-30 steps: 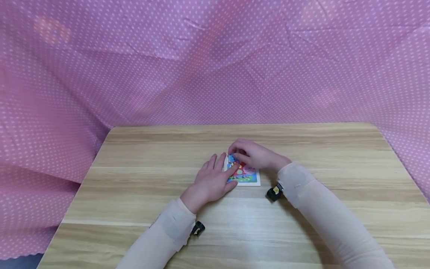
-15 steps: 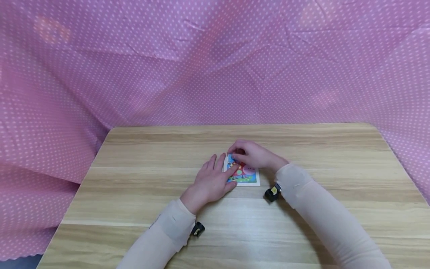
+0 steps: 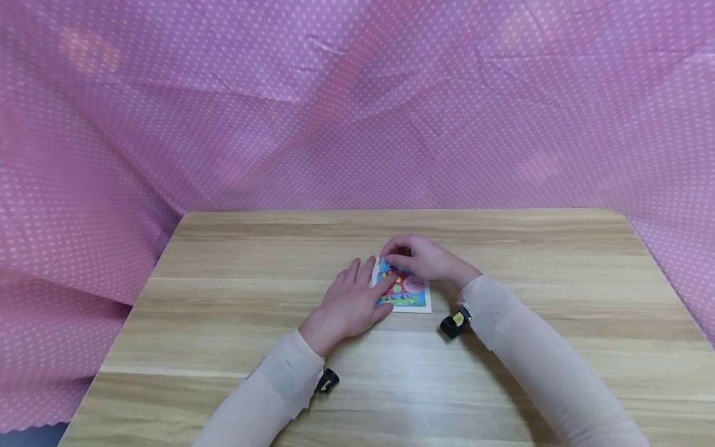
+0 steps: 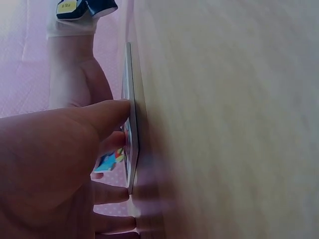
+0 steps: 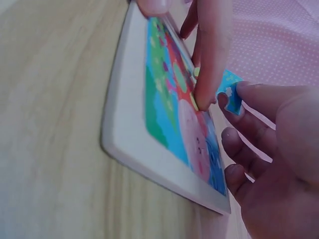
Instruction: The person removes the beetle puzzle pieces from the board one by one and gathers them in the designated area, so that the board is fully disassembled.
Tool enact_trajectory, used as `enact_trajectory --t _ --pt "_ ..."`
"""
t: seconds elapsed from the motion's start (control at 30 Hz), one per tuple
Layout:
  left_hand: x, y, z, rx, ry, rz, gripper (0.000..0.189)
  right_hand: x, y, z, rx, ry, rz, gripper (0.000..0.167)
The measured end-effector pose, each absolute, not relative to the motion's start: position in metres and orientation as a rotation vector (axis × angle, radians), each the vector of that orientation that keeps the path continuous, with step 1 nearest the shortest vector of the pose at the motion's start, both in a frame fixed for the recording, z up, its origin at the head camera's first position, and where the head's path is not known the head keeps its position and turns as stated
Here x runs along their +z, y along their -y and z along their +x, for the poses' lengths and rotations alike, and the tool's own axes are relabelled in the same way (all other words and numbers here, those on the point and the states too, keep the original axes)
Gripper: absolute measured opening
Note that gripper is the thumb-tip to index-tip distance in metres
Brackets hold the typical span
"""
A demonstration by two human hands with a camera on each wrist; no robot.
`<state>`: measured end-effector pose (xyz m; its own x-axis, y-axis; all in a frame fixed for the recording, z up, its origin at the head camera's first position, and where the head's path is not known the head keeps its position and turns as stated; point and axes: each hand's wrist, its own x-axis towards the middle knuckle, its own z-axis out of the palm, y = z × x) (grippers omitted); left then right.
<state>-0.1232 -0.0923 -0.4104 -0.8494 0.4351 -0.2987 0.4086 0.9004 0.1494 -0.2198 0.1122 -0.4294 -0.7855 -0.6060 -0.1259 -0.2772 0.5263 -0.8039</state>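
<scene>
A small jigsaw puzzle board (image 3: 420,308) with a white border and a cartoon pig in red lies flat on the table. My left hand (image 3: 347,305) rests over its left side, fingers spread; the index fingertip presses on the picture and the thumb touches the near edge. At the far left corner, my right hand (image 3: 429,257) pinches a blue puzzle piece (image 5: 233,102) between thumb and index finger. In the right wrist view the piece is tilted up from the board. The left wrist view shows the piece (image 4: 105,162) beyond the board's edge. My fingers hide part of the picture.
The wooden table (image 3: 251,248) reaches back to a pink dotted cloth (image 3: 357,124) that hangs behind it and at both sides. A small black camera (image 3: 455,323) sits at the right wrist, another black camera (image 3: 328,380) at the left.
My right hand has shifted only slightly at the far left corner, still pinching the blue piece. My left hand stays in place on the board.
</scene>
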Motion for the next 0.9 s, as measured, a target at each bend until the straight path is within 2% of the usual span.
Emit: enact_trajectory --t 0.9 --pt "-0.413 0.091 -0.124 0.13 -2.771 0.653 0.063 -0.425 -0.161 -0.211 -1.263 -2.527 -0.517 0.024"
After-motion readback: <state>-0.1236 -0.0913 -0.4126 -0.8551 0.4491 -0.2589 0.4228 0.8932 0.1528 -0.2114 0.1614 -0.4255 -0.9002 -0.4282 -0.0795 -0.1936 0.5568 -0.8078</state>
